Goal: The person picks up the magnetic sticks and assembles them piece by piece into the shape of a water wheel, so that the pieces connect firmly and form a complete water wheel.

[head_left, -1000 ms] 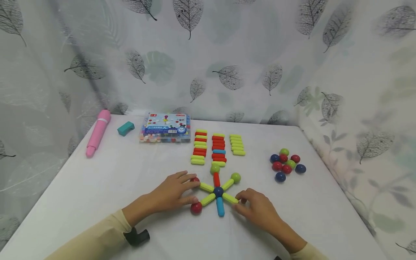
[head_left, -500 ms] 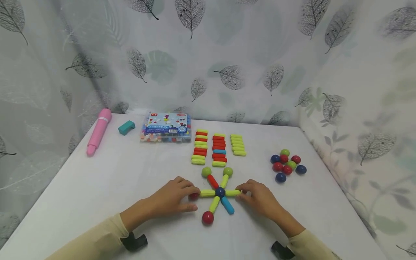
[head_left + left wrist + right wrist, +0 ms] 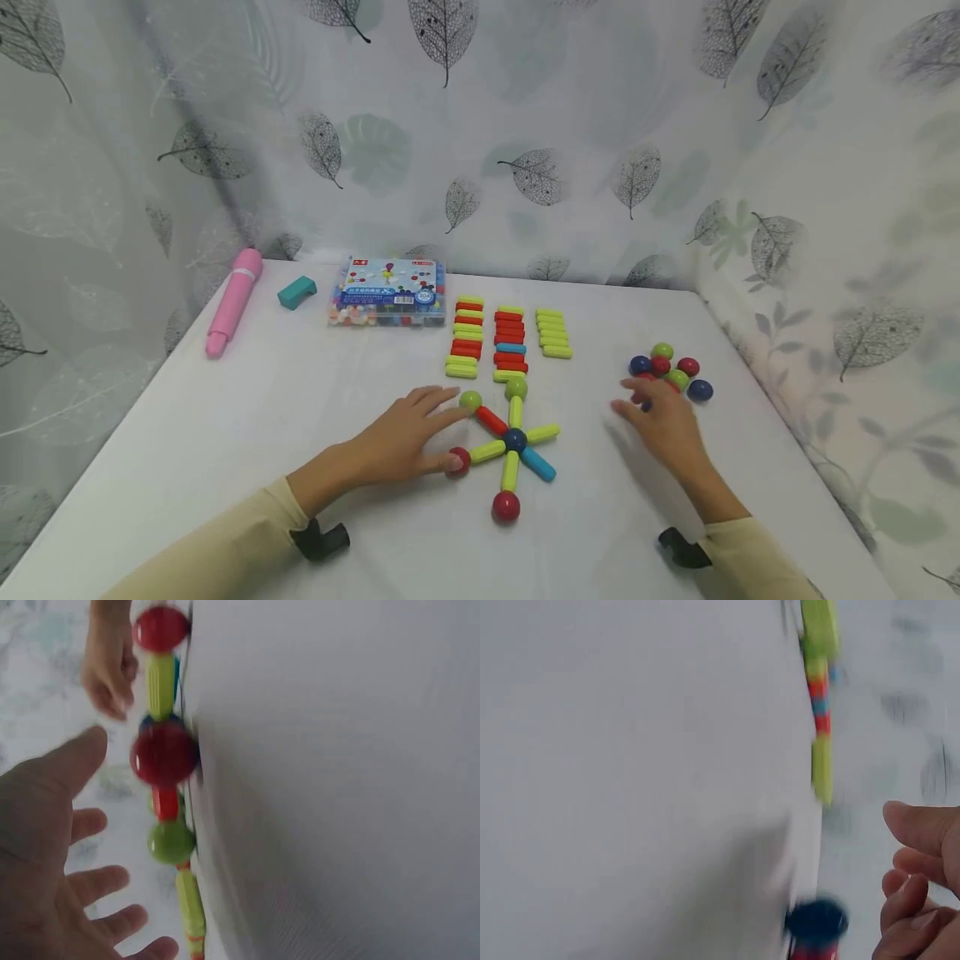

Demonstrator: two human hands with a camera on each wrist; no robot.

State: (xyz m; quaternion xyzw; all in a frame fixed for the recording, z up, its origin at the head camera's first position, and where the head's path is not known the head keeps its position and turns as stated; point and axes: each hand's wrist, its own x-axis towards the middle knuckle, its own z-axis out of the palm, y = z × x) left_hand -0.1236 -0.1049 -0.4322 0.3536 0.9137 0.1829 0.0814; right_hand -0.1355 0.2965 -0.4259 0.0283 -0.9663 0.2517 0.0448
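A star of plastic sticks round a dark blue ball lies flat on the table. Green balls cap the red stick and the upper yellow stick. Red balls cap the left and lower yellow sticks. The right yellow stick and the blue stick have bare ends. My left hand spreads beside the star, thumb by the left red ball; contact is unclear. Loosely bent and holding nothing visible, my right hand is over the near side of the loose balls, partly hiding them.
Behind the star lie rows of sticks, including an all-yellow row. A clear parts box stands at the back, left of them. Further left are a teal block and a pink cylinder. A leaf-patterned curtain borders the table.
My right hand has let go of the yellow stick and moved right and away to the loose balls. The star has turned clockwise. My left hand remains beside it.
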